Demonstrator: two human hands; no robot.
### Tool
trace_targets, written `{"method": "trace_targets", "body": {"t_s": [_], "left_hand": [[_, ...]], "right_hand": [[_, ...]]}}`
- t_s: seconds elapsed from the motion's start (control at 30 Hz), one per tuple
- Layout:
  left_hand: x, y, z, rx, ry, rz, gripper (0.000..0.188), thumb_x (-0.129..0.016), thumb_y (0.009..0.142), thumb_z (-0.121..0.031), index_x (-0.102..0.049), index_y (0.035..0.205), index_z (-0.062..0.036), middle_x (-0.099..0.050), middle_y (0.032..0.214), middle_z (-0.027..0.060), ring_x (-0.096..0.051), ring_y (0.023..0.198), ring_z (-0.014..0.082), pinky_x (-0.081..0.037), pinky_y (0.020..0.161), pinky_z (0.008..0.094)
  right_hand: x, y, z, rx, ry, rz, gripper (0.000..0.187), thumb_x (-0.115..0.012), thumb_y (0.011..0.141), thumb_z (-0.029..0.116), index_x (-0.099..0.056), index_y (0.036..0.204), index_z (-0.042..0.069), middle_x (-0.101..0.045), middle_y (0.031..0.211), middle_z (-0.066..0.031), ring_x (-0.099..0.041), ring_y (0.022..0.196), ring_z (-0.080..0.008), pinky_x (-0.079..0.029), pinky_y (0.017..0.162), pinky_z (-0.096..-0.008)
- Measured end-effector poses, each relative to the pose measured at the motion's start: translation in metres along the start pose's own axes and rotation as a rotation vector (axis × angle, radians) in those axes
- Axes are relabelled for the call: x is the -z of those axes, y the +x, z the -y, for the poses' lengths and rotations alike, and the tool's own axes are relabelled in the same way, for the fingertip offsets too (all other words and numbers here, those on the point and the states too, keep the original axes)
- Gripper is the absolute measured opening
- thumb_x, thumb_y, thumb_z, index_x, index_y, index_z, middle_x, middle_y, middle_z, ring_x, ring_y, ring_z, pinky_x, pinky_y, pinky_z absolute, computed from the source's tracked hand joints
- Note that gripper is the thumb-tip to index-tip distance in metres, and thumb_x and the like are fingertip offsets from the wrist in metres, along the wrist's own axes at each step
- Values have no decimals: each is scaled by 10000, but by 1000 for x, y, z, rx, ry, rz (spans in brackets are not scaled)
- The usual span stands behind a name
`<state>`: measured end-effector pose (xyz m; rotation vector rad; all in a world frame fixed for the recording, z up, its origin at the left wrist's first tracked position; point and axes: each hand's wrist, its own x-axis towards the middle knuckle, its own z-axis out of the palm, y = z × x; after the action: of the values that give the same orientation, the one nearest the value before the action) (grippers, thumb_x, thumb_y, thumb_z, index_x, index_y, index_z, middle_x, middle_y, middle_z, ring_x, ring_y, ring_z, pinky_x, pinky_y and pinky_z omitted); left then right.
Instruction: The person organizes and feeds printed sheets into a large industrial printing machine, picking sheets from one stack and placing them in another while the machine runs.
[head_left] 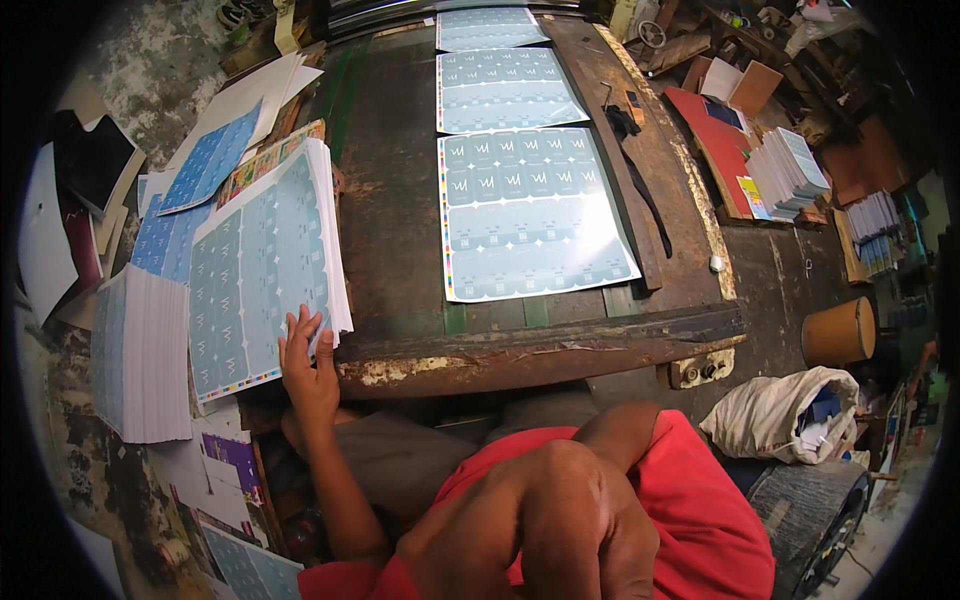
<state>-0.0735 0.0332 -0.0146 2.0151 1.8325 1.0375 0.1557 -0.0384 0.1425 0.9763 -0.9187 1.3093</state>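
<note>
My left hand (310,372) lies at the near right corner of a thick stack of printed sheets (258,270), fingers spread and resting on the top sheet. The stack is pale blue-grey with rows of printed panels and a coloured strip along its near edge. My right hand (575,510) is raised very close to the camera, in front of my red shirt. Its fingers look bent and pressed together; their tips are out of sight, so anything in them is hidden. Ahead, a printed sheet (525,225) lies flat on the dark machine table (390,230).
Two more printed sheets (505,90) overlap farther up the table, beside a metal bar (625,200). Another sheet stack (145,360) stands at left. On the right are a red board (700,140) with stacked sheets, a tan bucket (838,332) and a white sack (760,410).
</note>
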Motion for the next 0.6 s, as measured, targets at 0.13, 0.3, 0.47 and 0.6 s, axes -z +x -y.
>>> {"method": "trace_targets", "body": {"t_s": [0.13,0.3,0.47,0.6], "left_hand": [[2,0,16,272,-638,-195,348,-533,1030,-283,-677,1183,-6,-673,1264,89,-551,1285,266,-242,1171,452],[7,-6,-23,53,-263,-86,276,-571,1005,-249,-743,1031,-34,-740,1084,89,-638,1171,264,-285,1140,468],[19,-18,-57,-236,-351,355,210,-651,937,-271,-771,970,-102,-742,1080,71,-603,1231,302,-189,1171,539],[19,-28,-82,-459,-166,544,237,-691,894,-343,-782,952,-131,-714,1179,37,-513,1332,323,-118,1175,606]], "right_hand": [[-2,-5,18,-198,-78,-135,197,-722,895,183,-686,915,-9,-660,997,-158,-622,896,-248,-461,831,-387],[32,-67,51,-1026,-602,-915,220,-692,928,254,-677,983,42,-651,961,-29,-603,801,-117,-502,764,-265],[75,-141,76,-1041,-471,-1365,360,-658,941,326,-595,1159,47,-609,843,-25,-577,689,-101,-547,657,-305],[82,-186,93,-974,-431,-1531,385,-637,939,346,-529,1144,39,-595,766,-64,-566,592,-141,-537,589,-348]]}}
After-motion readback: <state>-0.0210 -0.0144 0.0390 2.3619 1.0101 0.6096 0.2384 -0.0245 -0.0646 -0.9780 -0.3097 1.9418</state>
